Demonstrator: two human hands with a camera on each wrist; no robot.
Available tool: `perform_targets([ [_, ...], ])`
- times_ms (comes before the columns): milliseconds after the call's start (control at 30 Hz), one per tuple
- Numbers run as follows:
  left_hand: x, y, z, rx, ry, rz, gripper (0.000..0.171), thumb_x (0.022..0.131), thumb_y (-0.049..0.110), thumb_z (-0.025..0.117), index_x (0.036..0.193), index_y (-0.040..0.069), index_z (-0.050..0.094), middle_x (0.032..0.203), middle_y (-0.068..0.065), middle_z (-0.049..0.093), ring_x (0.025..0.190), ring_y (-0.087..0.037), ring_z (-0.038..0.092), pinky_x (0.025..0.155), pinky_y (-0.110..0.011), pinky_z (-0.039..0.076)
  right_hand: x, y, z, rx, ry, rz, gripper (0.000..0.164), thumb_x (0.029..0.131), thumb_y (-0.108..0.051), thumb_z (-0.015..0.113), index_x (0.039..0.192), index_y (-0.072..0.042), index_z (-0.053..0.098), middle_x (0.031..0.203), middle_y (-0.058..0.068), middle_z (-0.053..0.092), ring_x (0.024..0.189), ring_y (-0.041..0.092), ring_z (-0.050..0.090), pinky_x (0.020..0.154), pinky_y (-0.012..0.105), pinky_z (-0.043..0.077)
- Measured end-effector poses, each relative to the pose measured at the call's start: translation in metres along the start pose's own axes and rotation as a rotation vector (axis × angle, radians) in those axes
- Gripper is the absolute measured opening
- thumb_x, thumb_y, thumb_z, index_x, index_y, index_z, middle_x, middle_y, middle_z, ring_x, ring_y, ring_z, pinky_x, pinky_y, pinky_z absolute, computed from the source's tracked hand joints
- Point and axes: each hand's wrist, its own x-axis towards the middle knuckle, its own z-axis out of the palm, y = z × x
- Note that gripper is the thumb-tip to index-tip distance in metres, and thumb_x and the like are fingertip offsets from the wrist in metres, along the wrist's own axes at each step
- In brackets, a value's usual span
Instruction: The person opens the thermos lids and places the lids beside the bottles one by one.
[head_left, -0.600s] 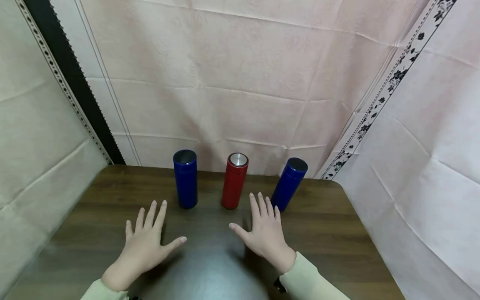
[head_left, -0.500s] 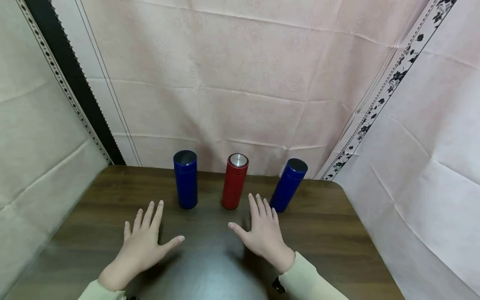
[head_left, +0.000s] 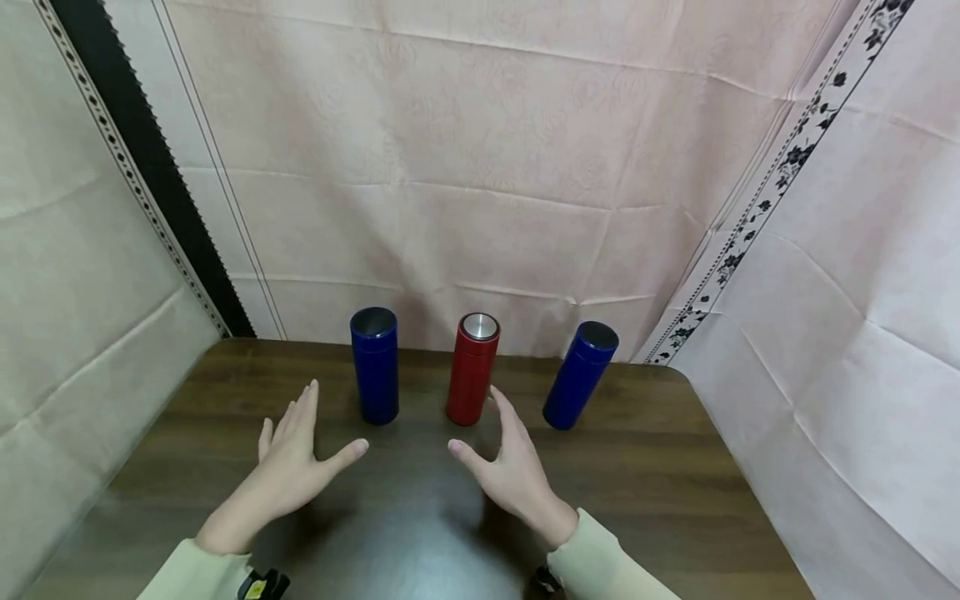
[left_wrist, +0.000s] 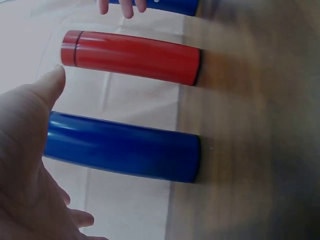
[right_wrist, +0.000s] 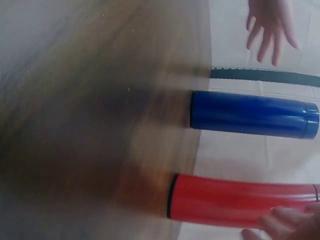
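Note:
Three thermos flasks stand upright in a row toward the back of the table: a blue flask [head_left: 377, 371] at left, a red flask [head_left: 472, 375] with a silver-topped lid in the middle, and another blue flask [head_left: 579, 379] at right. My left hand [head_left: 288, 475] hovers in front of the left blue flask, thumb spread from straight fingers, holding nothing. In front of the red flask my right hand [head_left: 513, 475] is held up with thumb and fingers apart, also holding nothing. In the right wrist view its fingers [right_wrist: 285, 220] overlap the red flask; contact cannot be told.
The brown wooden table [head_left: 645, 500] has rounded far corners. A pale cloth [head_left: 465, 167] hangs behind it, and more cloth with patterned borders [head_left: 757, 208] encloses both sides.
Both hands have turned from palm-down toward palms facing each other. The right hand has shifted slightly left, away from the right blue flask. The flasks have stayed put.

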Motion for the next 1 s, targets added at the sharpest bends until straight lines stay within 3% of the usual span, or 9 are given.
perform_targets([
  [200,0.013,0.011,-0.004,-0.089,0.029,0.031,0.110,0.086,0.064,0.058,0.152,0.018,-0.018,0.159,-0.017,-0.006,0.143,-0.044,-0.002,0.106,-0.066,-0.012,0.006,-0.003,0.021,0.082,-0.017,-0.069,0.093,0.080,-0.058,0.071,0.153,-0.026,0.023,0.148,0.000,0.041,0.131,0.012,0.040,0.104,0.049,0.038],
  [333,0.019,0.018,-0.003,-0.121,0.066,0.050,0.110,0.085,0.063,0.060,0.153,0.020,-0.015,0.159,-0.020,-0.002,0.142,-0.046,0.002,0.107,-0.067,-0.007,0.009,-0.004,0.035,0.083,-0.024,-0.097,0.094,0.079,-0.060,0.070,0.153,-0.025,0.023,0.147,0.002,0.043,0.130,0.013,0.042,0.103,0.047,0.039],
  [467,0.024,0.023,-0.003,-0.142,0.065,0.017,0.110,0.083,0.066,0.060,0.153,0.026,-0.014,0.160,-0.016,-0.002,0.141,-0.050,0.005,0.102,-0.074,0.007,0.011,-0.004,0.043,0.076,-0.026,-0.128,0.094,0.079,-0.061,0.069,0.152,-0.027,0.023,0.145,-0.002,0.043,0.129,0.014,0.044,0.103,0.046,0.040],
  [633,0.032,0.025,-0.006,-0.162,0.059,-0.007,0.107,0.084,0.067,0.057,0.153,0.026,-0.013,0.160,-0.014,-0.002,0.141,-0.047,0.010,0.098,-0.075,0.019,0.015,-0.005,0.050,0.070,-0.069,-0.114,0.092,0.079,-0.061,0.069,0.152,-0.031,0.021,0.146,-0.009,0.040,0.130,0.014,0.043,0.102,0.046,0.040],
  [800,0.043,0.025,-0.008,-0.232,0.068,0.026,0.101,0.087,0.062,0.058,0.154,0.027,-0.009,0.160,-0.011,0.005,0.143,-0.041,0.013,0.101,-0.071,0.021,0.021,-0.005,0.056,0.108,-0.101,-0.088,0.089,0.081,-0.058,0.069,0.152,-0.032,0.021,0.146,-0.005,0.042,0.131,0.018,0.043,0.103,0.047,0.040],
  [1000,0.052,0.020,-0.007,-0.270,0.063,0.061,0.098,0.089,0.059,0.058,0.156,0.023,-0.003,0.160,-0.010,0.011,0.143,-0.039,0.016,0.101,-0.070,0.023,0.033,-0.010,0.061,0.150,-0.093,-0.092,0.081,0.086,-0.054,0.066,0.151,-0.035,0.022,0.144,0.000,0.046,0.130,0.011,0.043,0.102,0.045,0.041],
])
